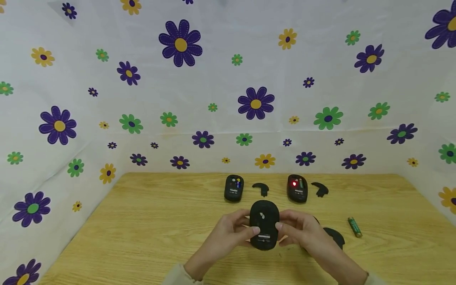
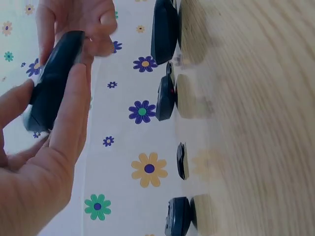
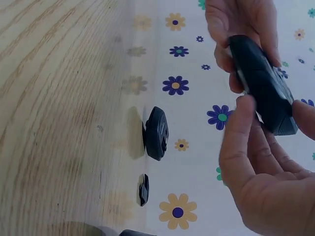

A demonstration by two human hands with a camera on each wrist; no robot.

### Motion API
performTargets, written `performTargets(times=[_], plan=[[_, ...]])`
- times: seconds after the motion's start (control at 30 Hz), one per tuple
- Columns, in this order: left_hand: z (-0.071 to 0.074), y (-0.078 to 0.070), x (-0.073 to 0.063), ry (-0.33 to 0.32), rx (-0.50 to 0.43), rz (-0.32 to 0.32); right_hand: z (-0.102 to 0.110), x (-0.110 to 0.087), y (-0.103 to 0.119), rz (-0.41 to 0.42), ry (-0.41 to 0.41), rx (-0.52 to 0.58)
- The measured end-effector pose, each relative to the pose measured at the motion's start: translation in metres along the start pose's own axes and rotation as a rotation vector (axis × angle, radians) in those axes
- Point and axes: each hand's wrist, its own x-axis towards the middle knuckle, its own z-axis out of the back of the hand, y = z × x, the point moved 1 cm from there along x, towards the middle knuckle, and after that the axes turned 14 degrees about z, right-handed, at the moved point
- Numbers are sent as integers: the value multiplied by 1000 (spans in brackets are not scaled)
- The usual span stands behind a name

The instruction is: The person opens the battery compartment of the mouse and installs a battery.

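Observation:
A black computer mouse [image 1: 264, 231] is held up over the table, its underside with a small white label turned toward the head camera. My left hand [image 1: 230, 234] grips its left side, thumb on the underside and fingers behind. On the opposite side my right hand [image 1: 301, 228] holds it the same way. Both wrist views show the held mouse [image 2: 55, 81] tilted between the two hands, clear of the tabletop. Behind the right hand and wrist, another dark object is mostly hidden, with a black battery cover [image 1: 335, 236] beside it.
Two upturned mice stand at the back: the left mouse [image 1: 234, 189] has an uncovered battery bay, and the right mouse [image 1: 297, 189] glows red. Each has a loose black cover [image 1: 261, 189] beside it. A green battery [image 1: 354, 227] lies at the right on the wooden table [image 1: 149, 229].

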Motion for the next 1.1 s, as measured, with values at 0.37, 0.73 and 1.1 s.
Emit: performTargets(times=[0.37, 0.73, 1.1], plan=[[-6, -5, -4, 11, 19, 96, -10, 1, -1, 82, 25, -7], [-7, -3, -4, 24, 59, 103, -10, 1, -1, 81, 26, -65], [-8, -5, -5, 15, 91, 71, -12, 0, 1, 119, 37, -130]])
